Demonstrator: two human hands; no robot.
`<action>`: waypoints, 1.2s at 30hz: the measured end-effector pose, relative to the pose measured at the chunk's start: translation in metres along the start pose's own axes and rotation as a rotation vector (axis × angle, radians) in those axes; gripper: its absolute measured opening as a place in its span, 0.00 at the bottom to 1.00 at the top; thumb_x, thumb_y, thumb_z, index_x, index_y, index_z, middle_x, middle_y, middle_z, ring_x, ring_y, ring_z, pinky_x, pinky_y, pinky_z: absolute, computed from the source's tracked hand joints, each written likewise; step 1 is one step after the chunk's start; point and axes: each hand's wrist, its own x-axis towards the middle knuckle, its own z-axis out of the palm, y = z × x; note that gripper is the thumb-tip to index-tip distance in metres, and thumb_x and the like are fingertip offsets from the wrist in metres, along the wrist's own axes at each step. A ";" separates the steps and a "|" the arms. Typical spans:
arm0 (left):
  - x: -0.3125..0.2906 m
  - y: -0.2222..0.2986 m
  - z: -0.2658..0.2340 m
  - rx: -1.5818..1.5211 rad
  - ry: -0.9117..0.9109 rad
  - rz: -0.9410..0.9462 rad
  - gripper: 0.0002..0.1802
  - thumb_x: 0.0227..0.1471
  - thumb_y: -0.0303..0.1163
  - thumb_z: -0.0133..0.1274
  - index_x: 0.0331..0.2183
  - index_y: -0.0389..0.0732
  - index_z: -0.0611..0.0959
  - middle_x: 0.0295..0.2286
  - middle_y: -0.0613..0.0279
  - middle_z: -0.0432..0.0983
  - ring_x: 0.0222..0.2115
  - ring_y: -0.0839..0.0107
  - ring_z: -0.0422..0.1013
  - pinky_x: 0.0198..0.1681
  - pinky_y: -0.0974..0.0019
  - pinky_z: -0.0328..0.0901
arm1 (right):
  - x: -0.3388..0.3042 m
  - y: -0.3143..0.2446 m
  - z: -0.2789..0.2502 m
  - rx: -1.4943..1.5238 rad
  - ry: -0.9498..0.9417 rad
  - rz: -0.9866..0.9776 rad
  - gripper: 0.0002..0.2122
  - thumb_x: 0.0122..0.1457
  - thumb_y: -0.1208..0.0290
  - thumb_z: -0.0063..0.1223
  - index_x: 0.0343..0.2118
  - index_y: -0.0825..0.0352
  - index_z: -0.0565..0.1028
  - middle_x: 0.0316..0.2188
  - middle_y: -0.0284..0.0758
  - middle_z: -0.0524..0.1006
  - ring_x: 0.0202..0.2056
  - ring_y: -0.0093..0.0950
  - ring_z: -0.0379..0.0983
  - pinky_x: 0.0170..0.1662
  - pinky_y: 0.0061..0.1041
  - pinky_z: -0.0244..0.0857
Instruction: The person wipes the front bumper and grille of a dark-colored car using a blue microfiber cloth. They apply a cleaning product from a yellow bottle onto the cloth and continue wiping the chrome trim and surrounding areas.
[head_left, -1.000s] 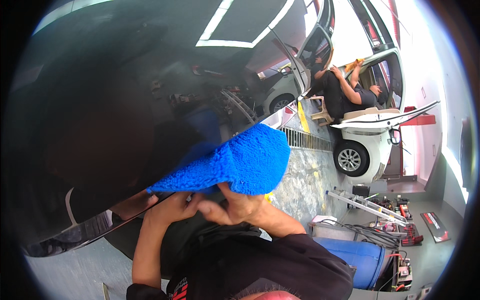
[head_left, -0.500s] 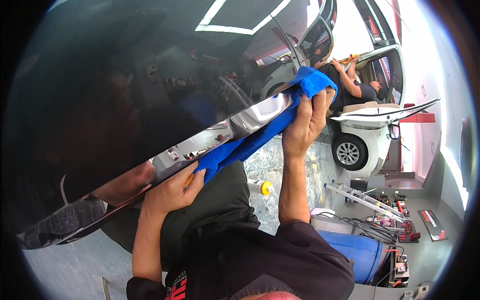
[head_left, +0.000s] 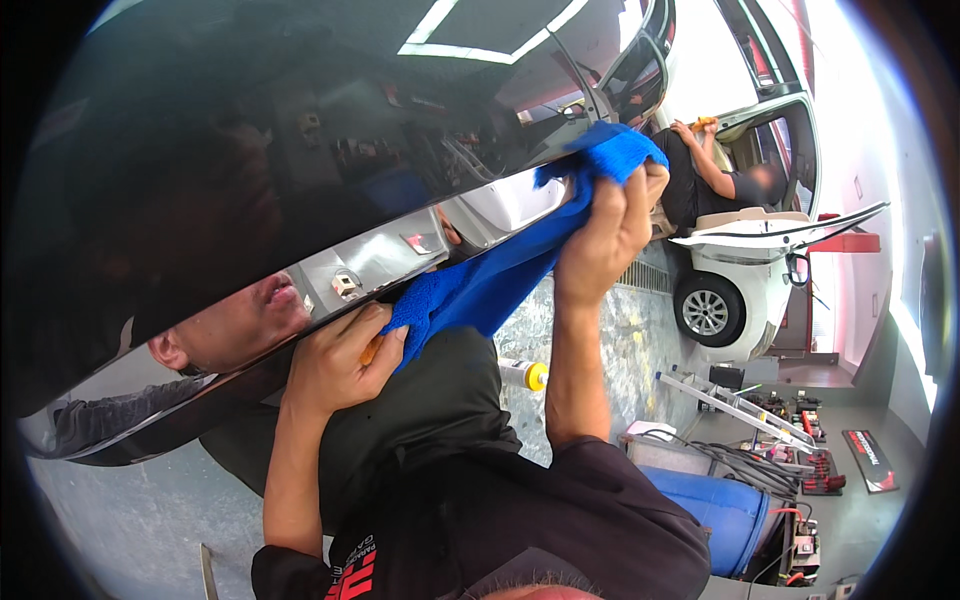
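Note:
A blue microfiber cloth stretches slantwise along the lower edge of a glossy dark car panel. My left hand pinches its near end beside the panel's edge. A small orange piece shows between those fingers; its kind cannot be made out. Farther right, my right hand is closed on the cloth's other end, with the fabric folded over the fingertips against the panel edge. A shiny mirror-like trim strip runs between the panel and the cloth, reflecting the room.
A white car with an open door stands at the right, where a co-worker leans with an orange cloth. On the floor are a yellow-capped bottle, a ladder, black cables and a blue barrel.
My right hand has shifted slightly left and its cloth end has slid along the edge. The cloth's middle hangs wider below the trim. My left hand has barely moved.

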 end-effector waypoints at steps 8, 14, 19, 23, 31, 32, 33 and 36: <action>-0.002 -0.005 -0.002 0.057 -0.013 0.031 0.07 0.55 0.28 0.65 0.33 0.35 0.84 0.26 0.57 0.80 0.22 0.61 0.77 0.27 0.59 0.71 | -0.021 -0.055 0.020 -0.249 -0.143 -0.432 0.09 0.54 0.71 0.57 0.35 0.71 0.80 0.45 0.45 0.69 0.47 0.40 0.62 0.54 0.38 0.54; -0.001 -0.003 0.001 0.019 0.006 0.069 0.06 0.55 0.26 0.64 0.33 0.34 0.83 0.25 0.55 0.78 0.24 0.59 0.75 0.29 0.59 0.70 | 0.002 0.020 -0.003 -0.090 0.051 -0.067 0.12 0.69 0.73 0.46 0.42 0.76 0.79 0.44 0.38 0.72 0.48 0.29 0.66 0.54 0.26 0.58; 0.001 -0.002 0.001 -0.019 0.018 0.037 0.05 0.53 0.23 0.64 0.31 0.32 0.84 0.25 0.52 0.79 0.24 0.55 0.75 0.31 0.57 0.69 | 0.002 0.007 0.003 -0.014 0.020 -0.081 0.10 0.67 0.74 0.47 0.42 0.74 0.78 0.43 0.39 0.71 0.48 0.32 0.65 0.56 0.30 0.57; 0.000 0.000 0.001 0.003 0.015 0.028 0.05 0.52 0.23 0.64 0.31 0.32 0.84 0.24 0.52 0.79 0.24 0.56 0.75 0.30 0.57 0.68 | -0.019 -0.037 0.013 -0.182 -0.054 -0.215 0.10 0.62 0.73 0.51 0.39 0.74 0.79 0.43 0.44 0.70 0.45 0.39 0.63 0.53 0.37 0.55; 0.001 0.000 0.002 -0.018 0.063 0.067 0.05 0.53 0.24 0.64 0.31 0.32 0.84 0.24 0.54 0.79 0.23 0.57 0.74 0.29 0.58 0.67 | 0.002 0.010 -0.002 -0.129 0.034 -0.084 0.10 0.64 0.72 0.50 0.39 0.75 0.77 0.40 0.42 0.70 0.46 0.39 0.63 0.56 0.39 0.55; 0.000 0.000 0.003 -0.019 0.045 0.060 0.06 0.53 0.24 0.64 0.31 0.32 0.84 0.24 0.53 0.78 0.23 0.57 0.74 0.29 0.58 0.68 | 0.003 0.017 -0.005 -0.075 0.051 0.002 0.10 0.64 0.72 0.50 0.39 0.75 0.77 0.40 0.42 0.70 0.46 0.39 0.63 0.56 0.39 0.55; 0.000 -0.001 0.002 -0.012 0.033 0.054 0.07 0.54 0.25 0.65 0.31 0.32 0.84 0.24 0.53 0.78 0.23 0.57 0.74 0.29 0.57 0.68 | 0.004 0.010 -0.002 -0.048 0.053 0.001 0.10 0.65 0.72 0.51 0.40 0.75 0.78 0.41 0.42 0.70 0.46 0.40 0.63 0.55 0.39 0.55; 0.002 -0.003 0.000 0.011 0.019 0.049 0.07 0.54 0.26 0.65 0.32 0.32 0.83 0.24 0.53 0.78 0.23 0.57 0.74 0.29 0.57 0.69 | -0.011 -0.019 0.009 -0.181 -0.025 -0.156 0.11 0.64 0.72 0.52 0.42 0.74 0.79 0.41 0.43 0.70 0.45 0.41 0.64 0.54 0.39 0.55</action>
